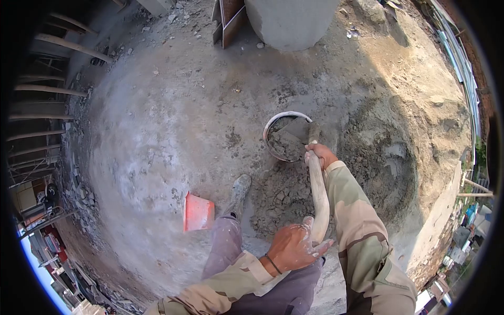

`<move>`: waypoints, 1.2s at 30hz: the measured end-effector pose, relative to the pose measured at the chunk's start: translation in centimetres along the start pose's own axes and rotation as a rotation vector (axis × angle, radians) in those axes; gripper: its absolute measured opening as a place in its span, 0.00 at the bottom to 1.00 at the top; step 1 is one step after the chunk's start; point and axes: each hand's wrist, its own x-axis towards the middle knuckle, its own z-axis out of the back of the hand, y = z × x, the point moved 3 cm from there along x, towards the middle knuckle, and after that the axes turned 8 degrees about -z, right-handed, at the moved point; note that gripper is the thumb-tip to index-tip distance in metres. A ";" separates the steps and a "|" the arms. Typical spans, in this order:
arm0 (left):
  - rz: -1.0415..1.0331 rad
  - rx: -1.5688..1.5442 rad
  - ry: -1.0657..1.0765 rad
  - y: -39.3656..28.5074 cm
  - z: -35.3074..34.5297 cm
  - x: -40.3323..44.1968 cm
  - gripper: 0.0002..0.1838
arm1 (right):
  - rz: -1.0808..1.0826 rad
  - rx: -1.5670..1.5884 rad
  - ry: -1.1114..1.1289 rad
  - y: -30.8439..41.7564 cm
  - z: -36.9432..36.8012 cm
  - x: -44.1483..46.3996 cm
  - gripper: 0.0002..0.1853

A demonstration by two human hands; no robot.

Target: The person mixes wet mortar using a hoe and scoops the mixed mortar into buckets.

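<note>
My right hand (323, 155) is wrapped round the wooden handle (318, 190) of a shovel, near its blade. Lower down, my left hand (299, 240) is at the handle's end, with the thumb along it and some fingers extended past it. The grey shovel blade (297, 129) lies in the mouth of a round bucket (269, 125) with a pale rim, over wet grey mortar. Around the bucket's lower right side spreads a heap of mixed mortar (294, 197).
A red bucket (199, 212) stands left of my boot (241, 191). A large grey cylinder (289, 23) and leaning boards (231, 21) are at the top. Wooden poles (50, 91) line the left side, and a sand pile (438, 100) rises on the right.
</note>
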 end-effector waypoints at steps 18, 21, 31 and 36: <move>0.414 0.743 0.161 30.8 3.0 -18.5 0.18 | 0.393 0.868 -0.435 -29.9 -0.6 -4.3 0.28; 0.396 0.736 0.110 30.5 1.4 -20.1 0.14 | 0.440 0.874 -0.449 -30.1 -0.6 -6.0 0.30; 0.152 0.202 -0.144 27.9 -7.7 -14.3 0.22 | 0.867 0.082 -0.383 -8.5 -7.1 -8.7 0.21; 0.449 0.033 -0.069 28.7 -9.8 -10.7 0.23 | 0.799 -0.295 -0.651 -6.5 -5.5 7.0 0.22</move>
